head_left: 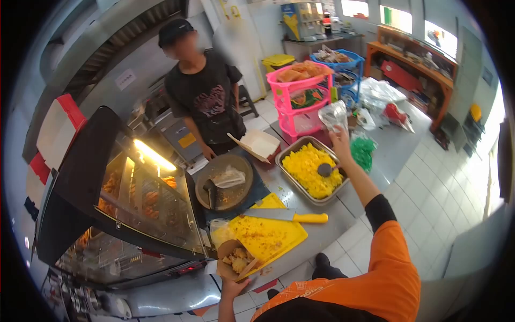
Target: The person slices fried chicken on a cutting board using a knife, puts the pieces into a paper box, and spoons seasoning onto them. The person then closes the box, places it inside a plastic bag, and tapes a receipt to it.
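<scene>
My left hand [232,288] holds an open brown paper takeaway box [248,270] from below, at the near edge of the counter. Pieces of fried food [237,259] lie inside it. My right arm stretches over the counter, past a metal tray [320,203] of yellow rice [306,169]. A dark-headed serving spoon [324,170] rests in the rice. At the far side, my right hand [340,140] has its fingers closed on the lower part of a shiny clear plastic bag [333,115]; its contents are hard to make out.
A yellow cutting board [279,232] with crumbs and a yellow-handled knife [300,217] lies mid-counter. Beyond are a round bowl [244,185], an open carton [257,144] and pink baskets [289,110]. A glass food warmer [145,193] stands left. A person [209,96] stands across the counter.
</scene>
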`<state>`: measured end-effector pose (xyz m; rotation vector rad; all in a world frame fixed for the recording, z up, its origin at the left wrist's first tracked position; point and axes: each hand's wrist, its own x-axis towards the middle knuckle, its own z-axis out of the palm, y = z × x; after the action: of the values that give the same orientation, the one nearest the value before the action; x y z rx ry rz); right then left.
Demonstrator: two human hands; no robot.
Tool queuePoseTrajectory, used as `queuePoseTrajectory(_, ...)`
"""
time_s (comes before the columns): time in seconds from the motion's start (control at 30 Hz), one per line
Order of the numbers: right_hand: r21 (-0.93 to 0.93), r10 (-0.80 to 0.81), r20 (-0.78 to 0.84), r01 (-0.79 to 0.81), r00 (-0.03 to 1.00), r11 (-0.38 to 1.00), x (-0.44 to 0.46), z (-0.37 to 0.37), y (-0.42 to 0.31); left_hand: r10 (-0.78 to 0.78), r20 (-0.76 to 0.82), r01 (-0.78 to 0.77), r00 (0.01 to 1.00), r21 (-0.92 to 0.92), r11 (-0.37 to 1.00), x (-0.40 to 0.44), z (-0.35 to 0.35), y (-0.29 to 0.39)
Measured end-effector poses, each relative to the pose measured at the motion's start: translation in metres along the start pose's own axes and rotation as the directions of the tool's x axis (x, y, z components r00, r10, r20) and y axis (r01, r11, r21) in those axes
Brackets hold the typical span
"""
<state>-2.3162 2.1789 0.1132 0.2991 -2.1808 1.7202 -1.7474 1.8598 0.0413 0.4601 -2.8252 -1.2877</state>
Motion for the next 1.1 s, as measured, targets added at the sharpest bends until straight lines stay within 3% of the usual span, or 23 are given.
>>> queuePoseTrajectory(0.07,-0.435,-0.091,-0.089,0.043,0.992,0.899,0.074,-0.001,0.029,0.211,0.187,-0.239,0.959,0.143,0.960,0.023,-0.004,-0.004)
queuePoseTrajectory(0.1,-0.693,-0.237,-0.158,0.063,0.958,0.718,0.106,0.009,0.035,0.122,0.147,-0.116,0.982,-0.049,0.992,0.027,-0.005,0.011)
queuePoseTrajectory(0.17,-0.655,-0.064,-0.136,-0.042,0.989,0.755,0.141,-0.007,-0.007,-0.060,0.062,0.082,0.996,-0.461,0.884,0.036,-0.008,0.042)
queuePoseTrajectory(0.23,-0.710,0.054,-0.186,-0.173,0.981,0.683,0.167,-0.005,-0.031,-0.029,-0.019,0.017,0.999,-0.456,0.890,0.040,-0.002,0.023)
queuePoseTrajectory(0.3,-0.839,0.079,-0.114,-0.138,0.990,0.526,0.197,0.002,-0.017,-0.079,-0.105,0.029,0.991,-0.406,0.914,0.039,0.001,0.014)
queuePoseTrajectory(0.37,-0.825,0.139,-0.011,-0.088,0.990,0.558,0.198,0.000,-0.035,-0.072,-0.224,0.010,0.972,-0.266,0.964,0.031,0.001,0.018)
queuePoseTrajectory(0.43,-0.826,0.154,0.033,-0.060,0.988,0.561,0.231,0.014,0.020,0.014,-0.361,-0.029,0.932,-0.036,0.999,0.034,0.013,0.034)
queuePoseTrajectory(0.47,-0.806,0.096,0.052,-0.015,0.994,0.592,0.229,0.017,0.017,0.034,-0.440,-0.121,0.897,-0.170,0.978,0.041,0.019,0.057)
queuePoseTrajectory(0.5,-0.788,0.045,0.079,0.034,0.996,0.615,0.222,0.011,0.005,0.057,-0.512,-0.086,0.857,-0.033,0.996,0.034,0.037,0.009)
queuePoseTrajectory(0.53,-0.766,0.009,0.106,0.076,0.994,0.639,0.212,0.007,-0.014,-0.024,-0.557,0.163,0.830,0.200,0.966,0.030,0.040,0.028)
queuePoseTrajectory(0.57,-0.751,-0.025,0.130,0.115,0.991,0.650,0.205,0.001,-0.025,-0.210,-0.563,0.302,0.799,0.074,0.951,0.032,0.046,0.039)
queuePoseTrajectory(0.63,-0.577,-0.155,0.307,0.313,0.939,0.754,0.214,-0.011,-0.008,-0.041,-0.686,0.194,0.727,0.147,0.970,0.024,0.058,0.030)
queuePoseTrajectory(0.67,-0.631,-0.138,0.287,0.295,0.948,0.718,0.222,-0.015,-0.006,0.039,-0.727,0.181,0.685,0.221,0.958,0.019,0.060,0.042)
queuePoseTrajectory(0.73,-0.712,-0.120,0.233,0.253,0.965,0.655,0.239,-0.018,0.000,-0.013,-0.790,0.139,0.613,0.092,0.986,0.006,0.062,0.058)
queuePoseTrajectory(0.77,-0.706,-0.187,0.265,0.322,0.946,0.630,0.254,-0.015,0.011,-0.064,-0.811,0.093,0.582,-0.012,0.996,-0.006,0.075,0.049)
queuePoseTrajectory(0.83,-0.700,-0.308,0.318,0.442,0.896,0.561,0.283,-0.020,0.036,-0.141,-0.810,0.045,0.570,-0.140,0.989,-0.024,0.084,0.047)
queuePoseTrajectory(0.87,-0.774,-0.374,0.426,0.546,0.824,0.321,0.290,-0.028,0.041,-0.165,-0.799,0.054,0.578,-0.164,0.985,-0.035,0.082,0.053)
queuePoseTrajectory(0.9,-0.739,-0.382,0.435,0.566,0.815,0.366,0.290,-0.026,0.036,-0.202,-0.795,0.076,0.571,-0.194,0.978,-0.053,0.085,0.058)
queuePoseTrajectory(0.97,-0.583,-0.403,0.405,0.572,0.821,0.578,0.281,-0.011,0.015,-0.092,-0.800,0.359,0.593,0.160,0.919,-0.093,0.094,0.043)
queuePoseTrajectory(1.0,-0.547,-0.406,0.405,0.573,0.819,0.610,0.279,-0.010,0.011,-0.143,-0.805,0.364,0.575,0.095,0.926,-0.108,0.097,0.039)
queuePoseTrajectory(1.03,-0.624,-0.400,0.328,0.514,0.856,0.589,0.279,-0.019,0.016,-0.194,-0.808,0.368,0.556,0.030,0.929,-0.122,0.100,0.030)
queuePoseTrajectory(1.07,-0.708,-0.356,0.350,0.494,0.866,0.505,0.281,-0.033,0.022,-0.352,-0.786,0.229,0.508,-0.271,0.935,-0.138,0.104,0.025)
queuePoseTrajectory(1.1,-0.771,-0.315,0.366,0.475,0.876,0.425,0.287,-0.034,0.031,-0.500,-0.723,0.069,0.477,-0.537,0.841,-0.148,0.108,0.017)
